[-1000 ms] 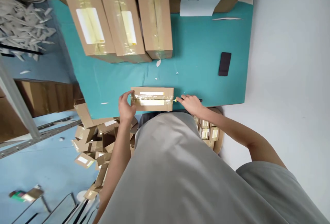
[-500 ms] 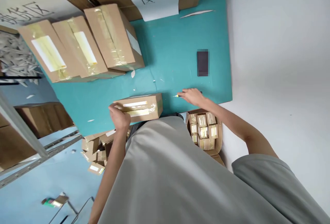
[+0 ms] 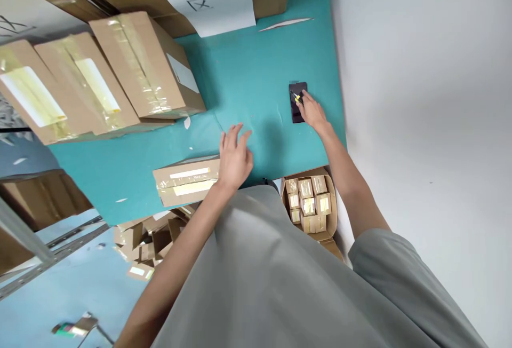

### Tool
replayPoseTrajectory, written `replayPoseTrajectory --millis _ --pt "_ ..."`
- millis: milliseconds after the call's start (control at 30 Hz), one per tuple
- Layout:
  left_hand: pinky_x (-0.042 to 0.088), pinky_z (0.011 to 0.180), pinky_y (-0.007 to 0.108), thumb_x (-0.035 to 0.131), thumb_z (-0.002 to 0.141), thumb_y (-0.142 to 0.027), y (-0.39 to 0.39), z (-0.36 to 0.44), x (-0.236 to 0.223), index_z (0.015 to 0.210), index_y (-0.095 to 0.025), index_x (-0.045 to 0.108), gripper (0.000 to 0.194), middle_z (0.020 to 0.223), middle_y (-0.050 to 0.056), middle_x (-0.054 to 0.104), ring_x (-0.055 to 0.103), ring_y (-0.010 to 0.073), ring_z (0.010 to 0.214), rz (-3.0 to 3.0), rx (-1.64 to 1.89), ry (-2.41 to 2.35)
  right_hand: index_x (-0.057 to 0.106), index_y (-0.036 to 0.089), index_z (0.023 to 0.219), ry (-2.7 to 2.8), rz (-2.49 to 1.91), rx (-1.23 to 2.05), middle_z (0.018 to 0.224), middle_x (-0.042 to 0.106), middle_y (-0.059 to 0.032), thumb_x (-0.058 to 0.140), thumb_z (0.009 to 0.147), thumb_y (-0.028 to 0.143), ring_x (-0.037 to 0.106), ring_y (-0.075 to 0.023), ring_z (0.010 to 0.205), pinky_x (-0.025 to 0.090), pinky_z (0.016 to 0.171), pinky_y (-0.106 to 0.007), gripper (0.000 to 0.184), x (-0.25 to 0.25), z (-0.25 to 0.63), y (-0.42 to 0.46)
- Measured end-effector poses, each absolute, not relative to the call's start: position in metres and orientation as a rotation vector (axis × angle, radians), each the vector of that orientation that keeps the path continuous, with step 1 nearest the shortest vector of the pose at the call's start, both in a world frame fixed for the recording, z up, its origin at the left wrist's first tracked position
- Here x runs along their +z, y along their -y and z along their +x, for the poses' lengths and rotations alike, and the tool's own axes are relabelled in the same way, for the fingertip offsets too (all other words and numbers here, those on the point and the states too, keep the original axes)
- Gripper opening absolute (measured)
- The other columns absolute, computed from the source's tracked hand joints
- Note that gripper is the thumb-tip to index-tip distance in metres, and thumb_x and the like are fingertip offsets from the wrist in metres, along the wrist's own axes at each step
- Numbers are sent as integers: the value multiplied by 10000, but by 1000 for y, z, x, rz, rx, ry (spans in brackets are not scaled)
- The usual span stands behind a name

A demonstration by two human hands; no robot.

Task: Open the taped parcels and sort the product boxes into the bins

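Note:
A taped cardboard box [image 3: 166, 180] with white label strips lies near the table's front edge. My left hand [image 3: 236, 158] is over the box's right end with its fingers spread and nothing in them; whether it touches the box I cannot tell. At the right of the table, my right hand [image 3: 312, 110] has its fingers closed around a small yellow and black utility knife [image 3: 296, 97]. Beneath the knife is a dark flat rectangular object [image 3: 297, 117], like a phone. My fingers hide part of the knife.
Larger taped boxes [image 3: 128, 65] stand at the back left of the green table [image 3: 248, 81]. A carton [image 3: 331, 220] of small boxes sits below the front edge. Loose cardboard boxes [image 3: 146, 246] lie lower left. A white wall [image 3: 420, 97] rises at right.
My left hand has let go of the box's left end and moved right, fingers spreading. My right hand has carried the utility knife away from the front edge to the dark object.

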State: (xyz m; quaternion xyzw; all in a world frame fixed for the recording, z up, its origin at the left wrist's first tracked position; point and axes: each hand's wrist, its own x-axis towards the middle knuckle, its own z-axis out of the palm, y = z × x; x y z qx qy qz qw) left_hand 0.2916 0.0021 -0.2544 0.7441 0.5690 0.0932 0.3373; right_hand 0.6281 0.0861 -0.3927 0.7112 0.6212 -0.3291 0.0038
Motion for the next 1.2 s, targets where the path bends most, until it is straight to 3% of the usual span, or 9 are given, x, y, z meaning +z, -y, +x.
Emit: replayPoseTrajectory --millis 133,267,400,500,567,700,833,1033,1200 --pt "195 1428 683 511 1020 -167 -4 300 -239 1550 -242 604 544 1775 152 505 365 348 1727 1952 283 -1441 660 116 1545 -1922 2263 -1093 1796 475 -223 395 1202 445 673 -387 1455 528 1246 -601 544 -396 629 -86" --pt "190 1422 693 570 1058 -383 11 247 -245 1584 -225 589 550 1781 198 476 310 408 1743 1815 227 -1669 637 134 1554 -1982 2317 -1072 1775 510 -212 381 1200 414 679 -359 1447 551 1204 -523 519 -376 616 -60" --pt "169 1429 661 590 980 -685 45 162 -259 1735 -44 380 1013 1846 347 239 166 481 1774 1473 95 -2118 696 148 1414 -1980 2244 -1252 1325 813 -201 376 1219 437 798 -330 1134 593 961 -401 473 -357 572 -8" --pt "127 1439 626 581 872 -855 74 118 -267 1765 110 126 1391 1842 433 80 53 508 1781 1130 -37 -2268 715 184 1289 -1912 2118 -1427 1101 844 -141 428 1223 435 809 -302 986 542 832 -323 387 -352 529 36" --pt "84 1449 588 561 837 -921 89 109 -273 1777 96 33 1483 1865 403 3 -6 485 1787 979 -85 -2249 711 208 1231 -1852 2059 -1520 1002 839 -105 463 1219 422 810 -289 946 515 803 -299 328 -352 503 63" --pt "-14 1431 651 546 859 -959 100 118 -283 1814 -35 -44 1455 1901 284 -150 -143 481 1773 910 -92 -2260 703 231 1155 -1756 1990 -1709 896 826 -62 503 1210 412 824 -271 892 520 796 -284 276 -357 462 101" --pt "-32 1433 622 562 931 -877 96 118 -286 1806 5 -55 1388 1880 311 -203 -191 442 1773 876 -97 -2245 705 236 1153 -1677 2035 -1850 830 819 -29 495 1207 395 857 -253 892 563 847 -280 269 -363 434 114" --pt "-44 1446 552 594 962 -808 94 74 -288 1835 -75 -30 1300 1910 213 -193 -156 370 1790 832 -39 -2208 724 227 1174 -1664 2164 -1831 874 846 -44 486 1202 410 874 -269 917 600 942 -332 302 -362 402 111" --pt "-30 1453 502 548 983 -836 91 23 -297 1839 -58 29 1268 1924 226 -94 -101 340 1802 842 36 -2098 739 211 1168 -1681 2152 -1873 825 825 -34 512 1194 405 871 -250 891 609 909 -310 299 -350 364 116"
